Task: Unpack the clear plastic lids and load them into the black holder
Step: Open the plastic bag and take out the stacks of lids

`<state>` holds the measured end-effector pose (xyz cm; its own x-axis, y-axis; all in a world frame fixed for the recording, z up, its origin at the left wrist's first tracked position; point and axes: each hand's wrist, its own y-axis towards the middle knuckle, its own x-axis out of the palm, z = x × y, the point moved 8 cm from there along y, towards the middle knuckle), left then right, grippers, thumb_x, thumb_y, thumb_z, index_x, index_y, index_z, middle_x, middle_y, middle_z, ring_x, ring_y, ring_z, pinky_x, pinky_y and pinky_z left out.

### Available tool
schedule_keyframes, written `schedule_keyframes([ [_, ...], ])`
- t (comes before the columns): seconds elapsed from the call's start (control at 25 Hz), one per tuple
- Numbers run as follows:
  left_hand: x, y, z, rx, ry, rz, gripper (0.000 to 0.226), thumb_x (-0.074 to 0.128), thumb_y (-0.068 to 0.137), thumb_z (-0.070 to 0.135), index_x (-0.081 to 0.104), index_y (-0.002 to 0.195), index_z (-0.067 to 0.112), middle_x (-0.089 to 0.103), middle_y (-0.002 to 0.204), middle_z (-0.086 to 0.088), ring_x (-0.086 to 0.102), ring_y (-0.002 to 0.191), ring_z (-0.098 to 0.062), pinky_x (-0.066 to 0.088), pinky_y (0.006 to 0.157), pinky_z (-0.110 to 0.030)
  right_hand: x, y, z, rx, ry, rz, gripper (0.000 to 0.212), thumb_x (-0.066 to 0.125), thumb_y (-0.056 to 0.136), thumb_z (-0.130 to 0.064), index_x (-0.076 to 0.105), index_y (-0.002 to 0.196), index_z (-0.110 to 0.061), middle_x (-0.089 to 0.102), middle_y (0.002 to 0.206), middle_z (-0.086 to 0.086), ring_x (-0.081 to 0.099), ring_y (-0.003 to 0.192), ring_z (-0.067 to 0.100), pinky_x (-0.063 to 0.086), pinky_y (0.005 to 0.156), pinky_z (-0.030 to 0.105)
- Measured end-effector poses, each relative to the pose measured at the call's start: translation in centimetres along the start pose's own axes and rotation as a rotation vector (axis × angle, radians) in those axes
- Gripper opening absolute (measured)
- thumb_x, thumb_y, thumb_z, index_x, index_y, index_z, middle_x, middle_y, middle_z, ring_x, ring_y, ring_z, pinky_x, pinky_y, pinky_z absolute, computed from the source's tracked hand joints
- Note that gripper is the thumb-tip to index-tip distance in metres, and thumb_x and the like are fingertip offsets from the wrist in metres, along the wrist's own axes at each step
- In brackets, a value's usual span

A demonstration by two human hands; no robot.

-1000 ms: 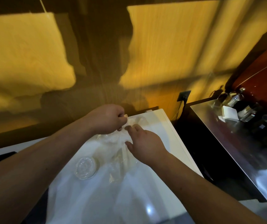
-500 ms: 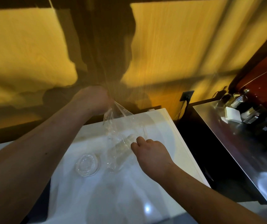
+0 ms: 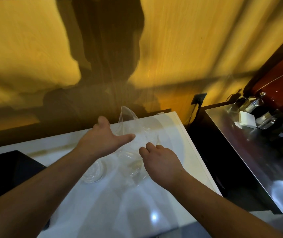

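The left hand (image 3: 103,138) is spread open above the white worktop (image 3: 154,212), thumb up and forefinger stretched to the right, holding nothing. It is just beside the raised far end of the clear plastic bag (image 3: 128,120); whether it touches the film cannot be told. The right hand (image 3: 160,163) is on the near part of the bag, fingers curled down and pinching the film. The bag lies crumpled between the two hands, with clear lids (image 3: 134,170) dimly visible inside it by the right hand. One loose lid (image 3: 93,174) lies flat on the worktop just left of the bag, under the left forearm. A black object (image 3: 8,169) sits at the worktop's left edge. To the right, well apart, a steel counter (image 3: 240,152) carries metal jugs (image 3: 255,104).
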<state>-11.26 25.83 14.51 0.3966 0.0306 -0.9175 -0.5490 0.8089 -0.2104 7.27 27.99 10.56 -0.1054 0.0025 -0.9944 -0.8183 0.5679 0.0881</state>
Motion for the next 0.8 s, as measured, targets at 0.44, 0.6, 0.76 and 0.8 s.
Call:
schedule_keyframes([
  [0.44, -1.3, 1.0, 1.4, 0.094, -0.37, -0.137, 0.021, 0.065, 0.09, 0.031, 0.077, 0.075, 0.022, 0.078, 0.07, 0.011, 0.073, 0.063, -0.009, 0.058, 0.068, -0.034, -6.3, -2.8, 1.5, -0.08, 0.149, 0.174, 0.033, 0.057, 0.099, -0.049, 0.071, 0.115, -0.023, 0.072, 0.104, -0.004, 0.064, 0.093, 0.016, 0.052, 0.07, 0.027],
  [0.6, -1.4, 1.0, 2.6, 0.156, -0.431, -0.207, 0.021, 0.063, 0.094, 0.023, 0.077, 0.079, 0.02, 0.079, 0.073, 0.014, 0.073, 0.066, -0.002, 0.055, 0.069, -0.031, -3.4, -1.4, -0.5, -0.102, 0.174, -0.011, 0.072, 0.066, 0.09, -0.058, 0.04, 0.148, -0.023, 0.064, 0.139, 0.004, 0.062, 0.118, 0.024, 0.053, 0.095, 0.036],
  [0.76, -1.6, 0.9, 3.3, 0.198, -0.417, -0.224, 0.025, 0.057, 0.097, 0.017, 0.074, 0.079, 0.017, 0.078, 0.072, 0.011, 0.073, 0.07, -0.006, 0.054, 0.07, -0.032, -0.8, 1.3, 0.0, -0.011, 0.074, -0.26, 0.077, 0.073, 0.084, -0.057, 0.044, 0.145, -0.02, 0.072, 0.101, 0.007, 0.068, 0.084, 0.026, 0.048, 0.066, 0.032],
  [0.8, -1.7, 0.9, 3.2, 0.19, -0.413, -0.201, 0.024, 0.056, 0.097, 0.018, 0.072, 0.08, 0.018, 0.078, 0.071, 0.009, 0.073, 0.071, -0.01, 0.055, 0.07, -0.033, -0.6, 1.8, 0.0, -0.023, 0.038, -0.291, 0.06, 0.074, 0.084, -0.052, 0.057, 0.132, -0.019, 0.071, 0.091, 0.005, 0.067, 0.079, 0.024, 0.044, 0.062, 0.03],
])
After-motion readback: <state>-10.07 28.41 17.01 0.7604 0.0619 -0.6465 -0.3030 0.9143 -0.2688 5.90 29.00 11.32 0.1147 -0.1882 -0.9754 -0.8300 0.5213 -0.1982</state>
